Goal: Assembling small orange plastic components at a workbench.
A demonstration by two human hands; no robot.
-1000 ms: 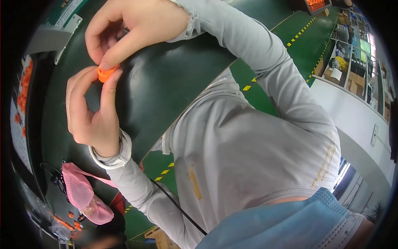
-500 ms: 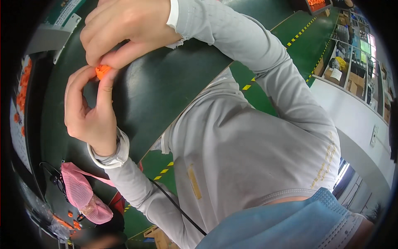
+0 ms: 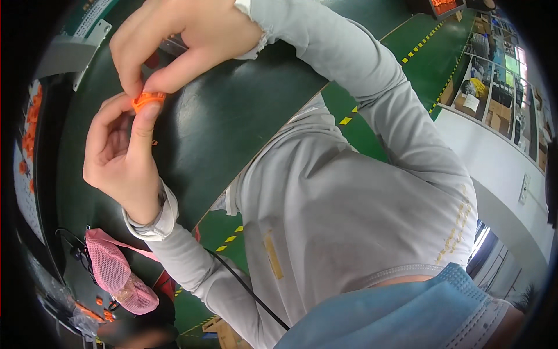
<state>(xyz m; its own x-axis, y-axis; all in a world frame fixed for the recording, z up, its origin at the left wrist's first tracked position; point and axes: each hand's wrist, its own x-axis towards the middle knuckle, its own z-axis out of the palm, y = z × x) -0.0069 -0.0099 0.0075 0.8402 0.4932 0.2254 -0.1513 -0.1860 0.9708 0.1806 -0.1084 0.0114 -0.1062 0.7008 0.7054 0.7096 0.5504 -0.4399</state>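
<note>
A small round orange plastic part, ridged along its upper edge, is held between my two hands over the dark green tabletop. My left hand pinches it from below between thumb and fingertips, its other fingers curled in. From above, my right hand grips the upper edge with thumb and index finger, back of the hand showing. My fingers cover part of the orange part, so its full shape is hidden. A tiny orange bit shows just beside my left thumb, apart from the held part.
A pink mesh pouch lies on the table near my left forearm, with dark cables beside it. Loose orange pieces lie beyond the pouch. More orange parts sit on a pale surface at the far left. A black cable crosses my left sleeve.
The orange part has turned, and its ridged edge now shows. My right fingers have spread more and shifted their grip. My left hand has moved slightly left, and the tiny orange bit now shows.
</note>
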